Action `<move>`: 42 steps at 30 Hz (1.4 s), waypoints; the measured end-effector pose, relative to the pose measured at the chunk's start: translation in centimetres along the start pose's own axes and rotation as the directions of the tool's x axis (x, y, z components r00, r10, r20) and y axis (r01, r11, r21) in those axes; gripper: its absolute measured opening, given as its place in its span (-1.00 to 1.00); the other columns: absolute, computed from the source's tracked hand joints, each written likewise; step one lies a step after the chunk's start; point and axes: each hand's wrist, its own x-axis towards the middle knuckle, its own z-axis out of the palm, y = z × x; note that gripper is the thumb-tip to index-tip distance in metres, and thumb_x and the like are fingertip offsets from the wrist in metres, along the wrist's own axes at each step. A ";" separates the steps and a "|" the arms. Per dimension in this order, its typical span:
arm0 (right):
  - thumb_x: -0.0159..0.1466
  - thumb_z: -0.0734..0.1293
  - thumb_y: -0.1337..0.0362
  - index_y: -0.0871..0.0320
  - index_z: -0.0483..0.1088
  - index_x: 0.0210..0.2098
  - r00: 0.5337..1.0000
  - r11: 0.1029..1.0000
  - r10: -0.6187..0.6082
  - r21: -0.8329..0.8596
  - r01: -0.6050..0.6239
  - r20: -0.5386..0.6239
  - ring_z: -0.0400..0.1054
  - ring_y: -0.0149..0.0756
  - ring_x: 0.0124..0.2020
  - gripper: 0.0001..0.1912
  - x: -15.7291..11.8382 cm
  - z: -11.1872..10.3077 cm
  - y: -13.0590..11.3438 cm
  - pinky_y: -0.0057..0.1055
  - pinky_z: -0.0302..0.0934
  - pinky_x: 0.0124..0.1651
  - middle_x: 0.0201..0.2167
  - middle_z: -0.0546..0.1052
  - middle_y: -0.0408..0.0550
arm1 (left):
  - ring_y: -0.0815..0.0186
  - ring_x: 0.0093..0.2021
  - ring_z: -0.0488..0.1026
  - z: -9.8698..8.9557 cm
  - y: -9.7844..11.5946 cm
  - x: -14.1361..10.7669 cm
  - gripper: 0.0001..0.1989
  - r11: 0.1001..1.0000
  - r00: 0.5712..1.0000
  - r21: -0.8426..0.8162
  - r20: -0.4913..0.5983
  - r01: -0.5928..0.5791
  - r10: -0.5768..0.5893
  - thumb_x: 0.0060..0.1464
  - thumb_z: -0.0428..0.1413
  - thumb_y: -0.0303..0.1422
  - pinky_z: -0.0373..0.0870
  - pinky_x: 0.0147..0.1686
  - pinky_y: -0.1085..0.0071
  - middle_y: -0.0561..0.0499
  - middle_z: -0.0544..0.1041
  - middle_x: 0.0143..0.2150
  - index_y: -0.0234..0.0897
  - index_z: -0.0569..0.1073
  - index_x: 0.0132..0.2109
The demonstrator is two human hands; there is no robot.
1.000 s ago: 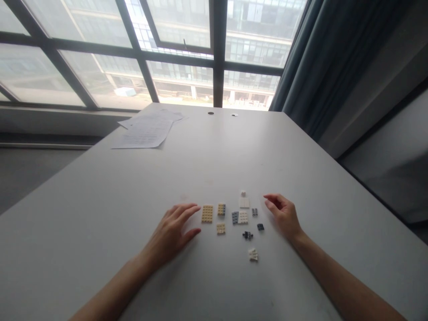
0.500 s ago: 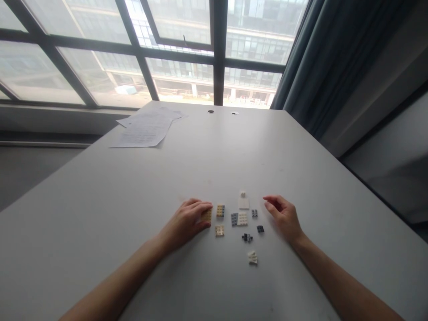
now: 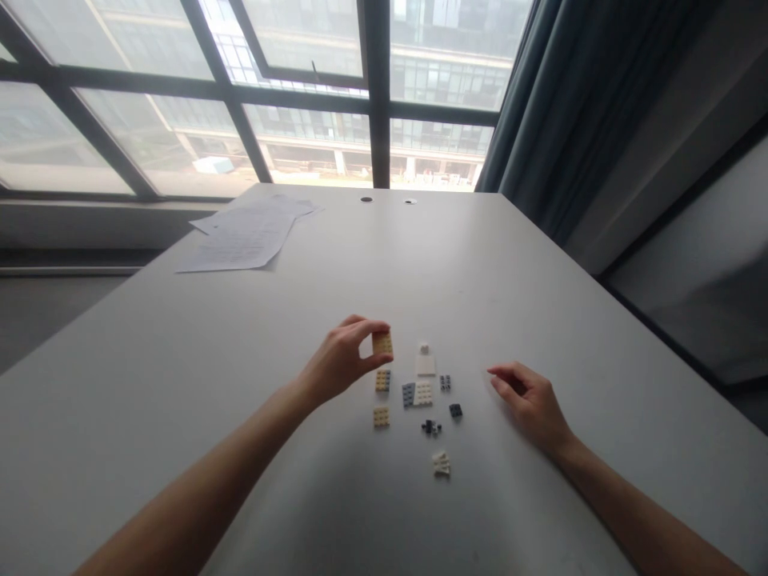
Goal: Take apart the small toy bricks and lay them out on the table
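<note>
A tan studded toy brick [image 3: 382, 345] is pinched between the thumb and fingers of my left hand [image 3: 346, 352], above the tabletop. Just below it lies a tan-and-grey brick piece [image 3: 382, 380], and nearer to me a tan plate piece [image 3: 381, 417]. To the right sit a grey piece [image 3: 409, 394] and a cream studded piece [image 3: 423, 393] side by side. My right hand [image 3: 531, 400] rests beside the group with its fingers curled but apart, and nothing shows in it. The closest piece to that hand is a small black one [image 3: 456, 410].
A white flat piece [image 3: 426, 366], a small grey piece [image 3: 445, 382], a black-and-grey piece [image 3: 431, 427] and a white piece [image 3: 442, 465] lie on the white table [image 3: 288, 512]. Paper sheets [image 3: 243, 236] lie at the far left, before the window.
My left hand has lifted the tan brick off the table and moved it away from me. My right hand has shifted slightly outward from the pieces. The whole view has turned a little.
</note>
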 end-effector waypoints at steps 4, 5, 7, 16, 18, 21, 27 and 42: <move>0.22 0.29 0.14 0.16 0.49 -0.27 0.983 1.000 0.003 -0.027 -0.008 -0.181 0.37 -0.26 -0.38 -0.76 -0.5 -0.1 0.1 -0.36 0.23 -0.28 -0.40 0.54 -0.07 | 0.21 -0.06 0.41 4.7 3.2 5.8 -0.64 0.995 0.978 0.008 0.182 -0.102 0.099 -0.01 0.24 -0.32 0.39 -0.06 0.29 -0.06 0.55 -0.15 -0.28 0.44 -0.04; 0.22 0.29 0.14 0.17 0.49 -0.28 0.979 1.000 0.014 -0.022 -0.019 -0.202 0.37 -0.26 -0.38 -0.76 -0.6 0.1 0.1 -0.36 0.23 -0.28 -0.40 0.54 -0.07 | 0.20 -0.07 0.41 6.1 3.9 6.9 -0.65 0.993 0.971 0.005 0.209 -0.121 0.117 -0.02 0.25 -0.33 0.38 -0.07 0.30 -0.06 0.56 -0.16 -0.28 0.45 -0.05; 0.22 0.29 0.13 0.17 0.49 -0.30 0.976 0.999 0.050 0.006 -0.050 -0.212 0.38 -0.25 -0.39 -0.75 -0.5 0.4 0.2 -0.37 0.24 -0.30 -0.41 0.55 -0.06 | 0.19 -0.10 0.43 8.9 4.9 8.5 -0.67 0.990 0.961 0.003 0.242 -0.142 0.137 -0.03 0.25 -0.34 0.39 -0.12 0.32 -0.05 0.57 -0.20 -0.28 0.47 -0.08; 0.18 0.32 0.12 0.19 0.50 -0.32 0.956 0.981 0.170 0.132 -0.141 -0.240 0.39 -0.26 -0.42 -0.74 0.2 0.3 0.0 -0.39 0.26 -0.32 -0.44 0.56 -0.05 | 0.15 -0.15 0.42 13.5 5.3 8.9 -0.63 0.990 0.959 0.025 0.253 -0.138 0.127 -0.03 0.24 -0.30 0.37 -0.13 0.27 -0.10 0.56 -0.23 -0.32 0.45 -0.06; 0.19 0.31 0.13 0.19 0.49 -0.33 0.959 0.982 0.164 0.133 -0.136 -0.232 0.40 -0.25 -0.42 -0.75 0.2 0.4 -0.1 -0.39 0.26 -0.33 -0.45 0.56 -0.05 | 0.15 -0.13 0.42 13.5 5.5 8.9 -0.62 0.989 0.958 0.018 0.251 -0.146 0.137 -0.02 0.24 -0.28 0.37 -0.10 0.25 -0.11 0.55 -0.19 -0.31 0.44 -0.05; 0.19 0.31 0.12 0.19 0.49 -0.33 0.961 0.982 0.162 0.131 -0.135 -0.225 0.41 -0.23 -0.40 -0.75 0.3 0.4 -0.1 -0.38 0.27 -0.32 -0.43 0.57 -0.03 | 0.12 -0.07 0.40 12.5 6.3 9.5 -0.56 0.988 0.962 0.011 0.230 -0.154 0.147 -0.02 0.25 -0.22 0.36 -0.06 0.19 -0.14 0.52 -0.09 -0.31 0.41 -0.02; 0.21 0.31 0.12 0.19 0.48 -0.29 0.961 0.984 0.158 0.118 -0.134 -0.227 0.39 -0.24 -0.42 -0.74 -0.1 0.2 0.7 -0.37 0.28 -0.33 -0.42 0.55 -0.04 | 0.18 0.02 0.33 4.4 6.2 8.5 -0.68 0.982 0.982 0.033 -0.017 -0.187 0.188 0.13 0.13 -0.21 0.31 0.03 0.16 -0.09 0.45 0.02 -0.26 0.39 -0.01; 0.11 0.45 0.31 0.11 0.44 -0.06 0.778 0.837 -0.401 -0.152 0.525 0.483 0.37 -0.14 -0.06 -0.62 3.6 9.7 -8.7 -0.21 0.22 0.04 -0.12 0.53 0.02 | 0.24 -0.11 0.42 -1.5 -2.7 -8.9 -0.79 0.982 0.973 0.065 -0.157 0.179 -0.167 0.20 0.01 -0.24 0.41 -0.07 0.27 -0.07 0.49 -0.13 -0.23 0.43 -0.11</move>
